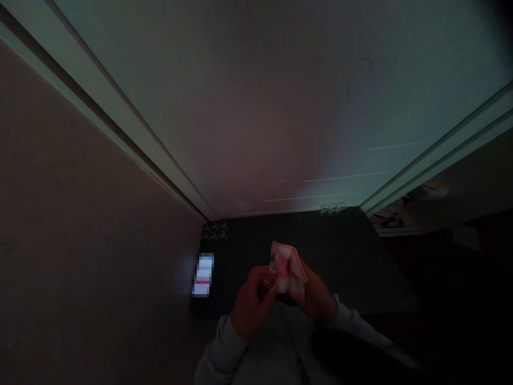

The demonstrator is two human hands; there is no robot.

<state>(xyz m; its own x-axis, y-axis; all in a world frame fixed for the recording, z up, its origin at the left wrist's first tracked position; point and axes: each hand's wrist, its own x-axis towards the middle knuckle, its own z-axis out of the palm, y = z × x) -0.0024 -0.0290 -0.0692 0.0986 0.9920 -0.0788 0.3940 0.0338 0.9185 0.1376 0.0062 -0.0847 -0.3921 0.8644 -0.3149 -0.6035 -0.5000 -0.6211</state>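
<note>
In dim light, both my hands are raised close together in front of my body. My left hand (251,306) is closed around a small dark reddish, shiny object (266,283), whose kind I cannot make out. Pink-and-white cloth (295,271) is bunched up in my right hand (320,297), its upper edge standing above the fingers. The cloth meets the small object between the two hands. The fingers of my right hand are mostly covered by the cloth.
Below my hands is a dark, flat surface (344,246) with patterned corners. A glowing, blurred phone-like screen (203,275) lies at its left edge. A pale panel (248,107) with a raised heart rises beyond. A brown wall (80,214) stands left; a shelf with items (393,214) is right.
</note>
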